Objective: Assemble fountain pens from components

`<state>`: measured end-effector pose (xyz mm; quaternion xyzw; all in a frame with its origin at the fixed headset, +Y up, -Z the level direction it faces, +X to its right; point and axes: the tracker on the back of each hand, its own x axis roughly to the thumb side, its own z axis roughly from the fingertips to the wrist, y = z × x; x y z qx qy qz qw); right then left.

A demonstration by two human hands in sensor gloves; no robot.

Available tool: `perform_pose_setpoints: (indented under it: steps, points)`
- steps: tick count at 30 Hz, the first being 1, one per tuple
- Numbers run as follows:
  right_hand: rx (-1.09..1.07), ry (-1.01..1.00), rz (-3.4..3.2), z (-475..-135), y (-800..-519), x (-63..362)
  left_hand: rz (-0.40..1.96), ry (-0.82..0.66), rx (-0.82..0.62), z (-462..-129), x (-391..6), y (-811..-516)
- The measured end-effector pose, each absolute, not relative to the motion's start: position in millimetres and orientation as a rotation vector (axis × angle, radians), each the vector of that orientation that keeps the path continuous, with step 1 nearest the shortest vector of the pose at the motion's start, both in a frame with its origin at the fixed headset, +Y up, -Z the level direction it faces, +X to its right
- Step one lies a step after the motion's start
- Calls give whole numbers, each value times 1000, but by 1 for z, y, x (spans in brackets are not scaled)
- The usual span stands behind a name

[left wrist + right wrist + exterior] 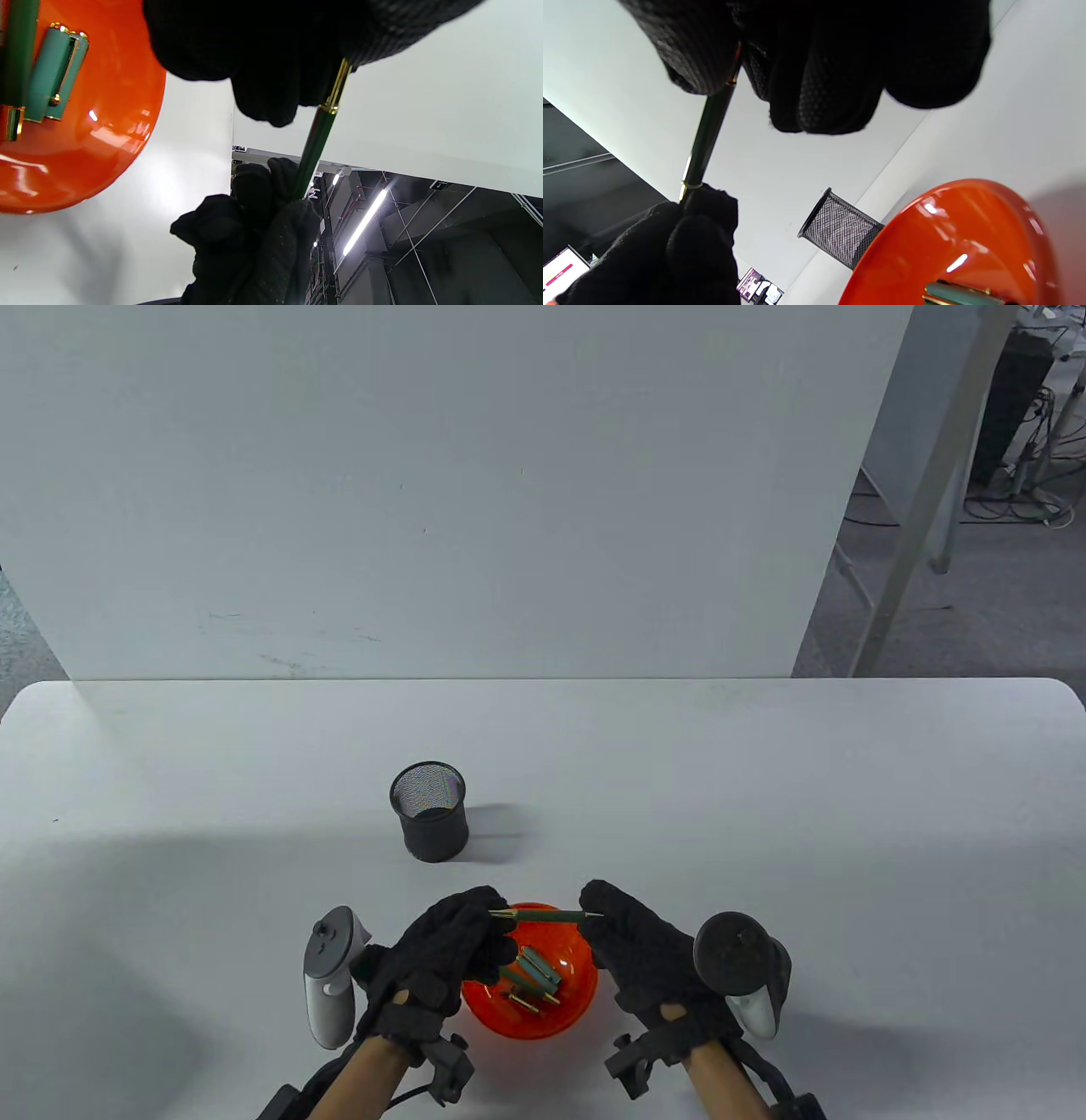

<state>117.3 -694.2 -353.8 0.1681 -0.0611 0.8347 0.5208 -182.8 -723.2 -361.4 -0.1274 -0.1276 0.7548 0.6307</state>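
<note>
We record three views. The table view looks down from above and behind the hands, taking in the whole white table [764, 780] and the backboard beyond. The left wrist view sits close under the left hand [271, 51], tilted, facing across to the right hand [254, 237]. The right wrist view mirrors it, close under the right hand [840, 59]. All three share the orange bowl [551, 1018] and green pen [547, 914].

Black knit gloves [454, 954], grey and black trackers [329, 976], bare forearms [361, 1082].
</note>
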Motion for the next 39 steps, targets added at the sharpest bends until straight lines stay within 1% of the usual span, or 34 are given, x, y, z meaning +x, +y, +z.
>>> perform_pose_setpoints:
  steps: [7, 11, 18, 24, 28, 30, 34, 39]
  points:
    - [407, -164, 1995, -353, -694, 116, 1729, -300, -295, -361, -182, -723]
    - [378, -142, 1957, -354, -698, 118, 1732, -324, -312, -361, -181, -724]
    - [305, -177, 1995, -354, -698, 122, 1698, -333, -312, -361, -178, -723]
    - [289, -124, 1968, -356, -702, 123, 1699, -318, -309, -361, -179, -724]
    - [307, -145, 1967, -356, -699, 123, 1724, -281, -292, -362, -183, -725]
    - [353, -133, 1953, -356, -699, 122, 1747, -270, -293, -362, -185, -726]
    - [404, -164, 1965, -354, -696, 118, 1742, -277, -297, -361, -184, -725]
    - [414, -201, 1990, -353, -692, 118, 1738, -288, -301, -361, -182, -724]
